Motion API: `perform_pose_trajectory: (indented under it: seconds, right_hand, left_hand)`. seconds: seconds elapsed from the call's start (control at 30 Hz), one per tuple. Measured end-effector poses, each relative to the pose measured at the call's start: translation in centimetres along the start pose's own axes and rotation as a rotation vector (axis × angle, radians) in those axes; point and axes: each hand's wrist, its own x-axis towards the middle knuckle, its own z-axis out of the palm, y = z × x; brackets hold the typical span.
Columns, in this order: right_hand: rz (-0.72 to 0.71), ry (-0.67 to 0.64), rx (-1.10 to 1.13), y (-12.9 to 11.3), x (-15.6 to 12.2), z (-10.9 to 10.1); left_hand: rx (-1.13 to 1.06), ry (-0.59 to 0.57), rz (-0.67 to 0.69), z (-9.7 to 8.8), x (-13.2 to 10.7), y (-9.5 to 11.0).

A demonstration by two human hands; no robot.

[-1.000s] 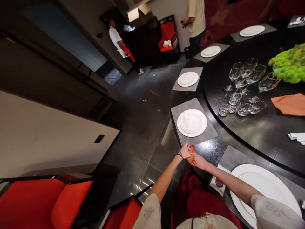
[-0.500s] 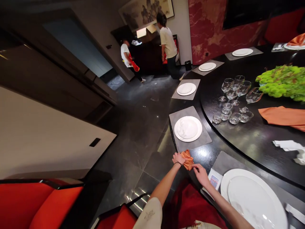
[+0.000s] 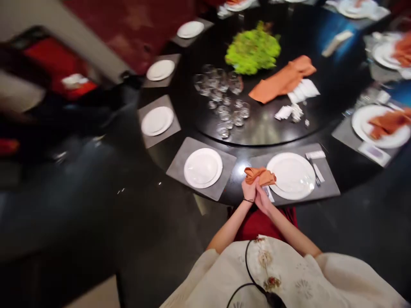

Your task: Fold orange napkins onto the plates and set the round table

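One orange napkin (image 3: 260, 175), head view, gathered in folds, gripped by the left hand (image 3: 249, 189) by the left edge of the nearest plate (image 3: 293, 175); right hand (image 3: 263, 200) against the left, grip unclear. Folding looks well advanced, setting down not yet done; second plate (image 3: 360, 122), right, bears a folded napkin (image 3: 387, 124); third plate (image 3: 203, 168), left, none.

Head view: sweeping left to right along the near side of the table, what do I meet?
White plate → bunched orange napkin → second white plate → dark utensil → third white plate with another orange napkin on it.
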Motion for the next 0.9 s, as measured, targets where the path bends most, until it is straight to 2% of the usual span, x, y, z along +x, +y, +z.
perform_pose_trajectory:
  seconds: [0.07,0.17,0.33,0.4,0.43,0.5,0.57,0.67,0.73,0.9]
  right_hand:
    - [-0.2,0.154,0.151,-0.6,0.6,0.2]
    - [-0.396,0.337,0.254,-0.7,0.3,-1.3]
    - [-0.571,0.553,0.109,-0.6,-1.4,-5.8]
    - [-0.63,0.658,-0.017,-1.6,-1.2,-8.3]
    - [-0.651,0.698,-0.083,-2.3,-0.9,-9.7]
    - [-0.673,0.726,-0.191,-3.8,0.4,-12.2]
    - [-0.673,0.686,-0.241,-5.0,2.0,-14.2]
    - [-0.67,0.603,-0.284,-5.6,4.7,-16.0]
    - [-0.681,0.597,-0.334,-5.1,6.2,-16.5]
    - [-0.655,0.7,-0.351,-2.6,8.0,-16.8]
  left_hand:
    - [0.0,-0.19,-0.023,1.0,0.4,0.2]
    - [-0.108,-0.457,-0.114,2.0,0.5,-0.2]
    - [-0.153,-0.77,-0.355,4.1,1.0,-2.7]
    - [-0.055,-0.818,-0.382,5.1,2.3,-3.5]
    - [0.026,-0.799,-0.34,5.6,3.3,-3.7]
    - [0.21,-0.737,-0.17,6.8,5.7,-3.4]
    - [0.384,-0.764,0.041,8.4,8.2,-2.6]
    - [0.623,-1.019,0.294,11.3,10.9,-1.2]
    - [0.818,-1.168,0.434,13.4,11.9,-0.5]
    - [1.24,-1.313,0.653,16.7,12.1,0.1]
